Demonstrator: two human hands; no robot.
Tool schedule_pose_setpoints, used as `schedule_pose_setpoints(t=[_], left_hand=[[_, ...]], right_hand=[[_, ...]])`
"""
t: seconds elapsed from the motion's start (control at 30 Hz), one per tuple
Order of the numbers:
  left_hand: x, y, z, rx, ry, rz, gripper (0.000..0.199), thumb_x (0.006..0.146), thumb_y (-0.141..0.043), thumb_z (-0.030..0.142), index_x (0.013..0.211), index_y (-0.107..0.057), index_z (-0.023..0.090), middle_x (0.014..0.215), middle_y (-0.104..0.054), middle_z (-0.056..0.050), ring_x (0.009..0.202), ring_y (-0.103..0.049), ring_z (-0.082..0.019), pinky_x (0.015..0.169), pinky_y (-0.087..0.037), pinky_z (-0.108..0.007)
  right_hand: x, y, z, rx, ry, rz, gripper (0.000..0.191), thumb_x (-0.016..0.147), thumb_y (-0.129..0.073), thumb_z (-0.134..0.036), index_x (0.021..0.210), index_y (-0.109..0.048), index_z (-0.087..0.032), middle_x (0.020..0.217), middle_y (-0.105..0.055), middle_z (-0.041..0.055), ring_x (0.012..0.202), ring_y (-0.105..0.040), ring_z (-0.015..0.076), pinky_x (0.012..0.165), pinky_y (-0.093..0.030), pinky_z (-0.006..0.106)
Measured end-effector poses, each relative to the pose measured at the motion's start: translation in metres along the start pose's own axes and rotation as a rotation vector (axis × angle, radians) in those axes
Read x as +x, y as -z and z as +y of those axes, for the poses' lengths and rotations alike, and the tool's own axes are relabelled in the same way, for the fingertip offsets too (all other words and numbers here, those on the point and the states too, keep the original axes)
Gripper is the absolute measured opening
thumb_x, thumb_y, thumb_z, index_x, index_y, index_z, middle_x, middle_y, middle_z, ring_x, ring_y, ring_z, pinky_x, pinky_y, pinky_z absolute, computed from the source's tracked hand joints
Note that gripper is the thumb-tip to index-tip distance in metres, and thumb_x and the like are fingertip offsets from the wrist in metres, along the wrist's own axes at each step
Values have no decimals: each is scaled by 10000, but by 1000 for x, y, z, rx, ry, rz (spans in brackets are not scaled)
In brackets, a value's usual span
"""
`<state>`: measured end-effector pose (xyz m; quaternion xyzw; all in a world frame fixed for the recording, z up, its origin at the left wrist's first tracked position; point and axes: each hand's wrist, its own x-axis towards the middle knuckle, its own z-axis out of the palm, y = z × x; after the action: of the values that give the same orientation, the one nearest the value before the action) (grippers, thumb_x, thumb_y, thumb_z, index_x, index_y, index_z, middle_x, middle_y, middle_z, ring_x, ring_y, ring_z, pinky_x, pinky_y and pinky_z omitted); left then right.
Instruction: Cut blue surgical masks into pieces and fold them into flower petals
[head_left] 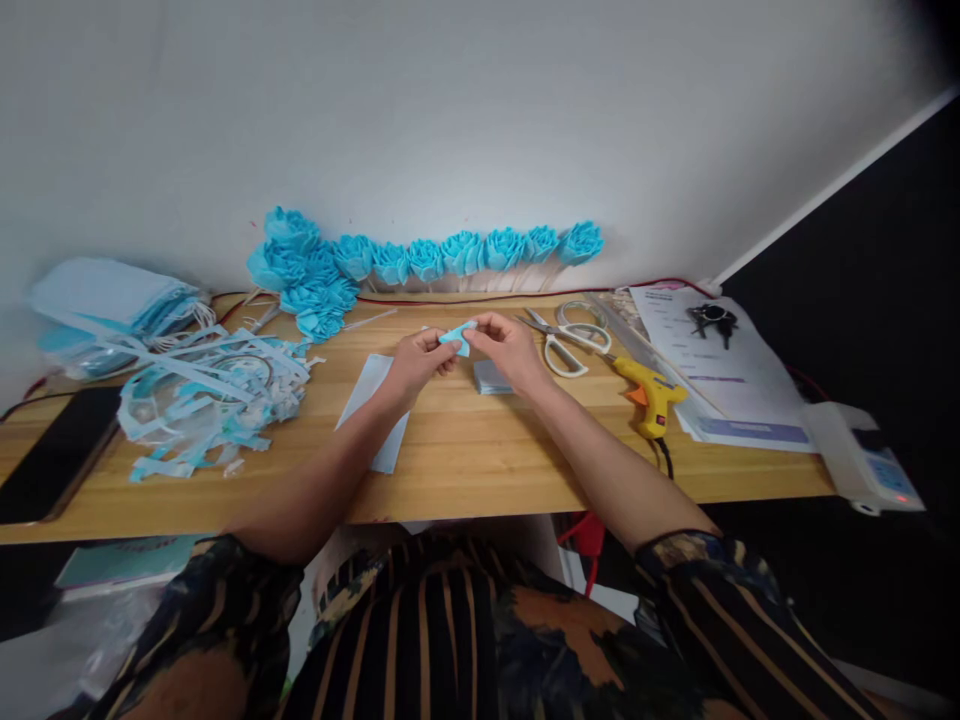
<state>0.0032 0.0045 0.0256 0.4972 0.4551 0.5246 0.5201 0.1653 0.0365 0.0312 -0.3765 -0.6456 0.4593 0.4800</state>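
Over the middle of the desk, my left hand [421, 360] and my right hand [507, 348] pinch a small piece of light blue fabric [459, 334] between them. The piece looks folded or curled; its exact shape is partly covered by the fingers. Beneath my left wrist lies a pale blue-white strip [392, 452]. A small stack of pale rectangular pieces [491, 378] sits by my right wrist. White-handled scissors [564, 357] lie to the right of my right hand, blades toward it.
Blue fabric flowers [463, 253] line the wall. Left are a heap of scraps [217, 390], stacked face masks [120, 300] and a dark phone [60, 455]. Right are a yellow glue gun [651, 393], papers [739, 385], keys [712, 320] and a white box [862, 455] at the edge.
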Motion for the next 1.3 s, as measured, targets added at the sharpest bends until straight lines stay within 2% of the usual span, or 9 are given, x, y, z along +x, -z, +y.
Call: schedule_pose_setpoints(t=[0.13,0.27,0.4,0.57,0.8,1.13,1.23,1.3], left_hand=[[1,0,-1,2,7,-4,245,682,-769,350,694,-629,151,573,-627,15,490,-530,-74,516,-417,-208],[0,-1,0,-10,13,3,204,712,-738,323,708,-628,152,595,-641,7,500,-544,-76,511,-419,-204],[0,-1,1,-30,10,6,193,730,-724,313,721,-618,151,614,-655,0,505,-556,-80,512,-429,-203],[-1,-2,2,-41,-1,-8,188,751,-711,307,727,-603,155,634,-664,-4,509,-565,-82,515,-439,-205],[-2,-1,1,-59,-16,-26,180,788,-703,301,748,-609,152,652,-673,-8,523,-573,-80,523,-447,-201],[-1,0,-1,-67,-14,-35,282,797,-734,399,764,-604,151,661,-674,-13,530,-578,-81,518,-440,-197],[-2,-1,0,-65,-11,-28,254,801,-731,371,762,-607,153,660,-674,-10,529,-574,-78,521,-439,-196],[-1,-1,0,-65,-15,-14,236,798,-730,351,755,-606,154,649,-667,-4,520,-567,-76,521,-440,-197]], right_hand=[[-1,1,0,-134,122,52,173,776,-678,-364,830,-670,-200,764,-668,-9,719,-586,146,735,-465,296],[-5,1,-5,-388,287,88,99,848,-624,-301,835,-668,-213,808,-699,10,785,-619,173,799,-473,324],[-7,4,-5,-597,480,67,137,926,-579,-284,873,-687,-217,867,-717,40,860,-629,196,841,-451,346],[-6,6,1,-754,591,27,198,973,-530,-278,956,-720,-223,905,-731,57,893,-631,211,819,-430,354],[-6,7,4,-797,612,2,228,976,-508,-221,1004,-735,-225,926,-741,57,917,-644,204,818,-429,351],[-6,7,2,-795,617,1,248,978,-501,-218,1001,-747,-225,942,-754,70,930,-653,214,819,-442,367],[-6,6,0,-731,577,-12,240,963,-514,-226,976,-753,-232,945,-759,66,942,-658,217,848,-452,378],[-6,5,-2,-611,491,-8,231,940,-523,-232,983,-750,-238,978,-758,58,975,-660,213,891,-464,381]])
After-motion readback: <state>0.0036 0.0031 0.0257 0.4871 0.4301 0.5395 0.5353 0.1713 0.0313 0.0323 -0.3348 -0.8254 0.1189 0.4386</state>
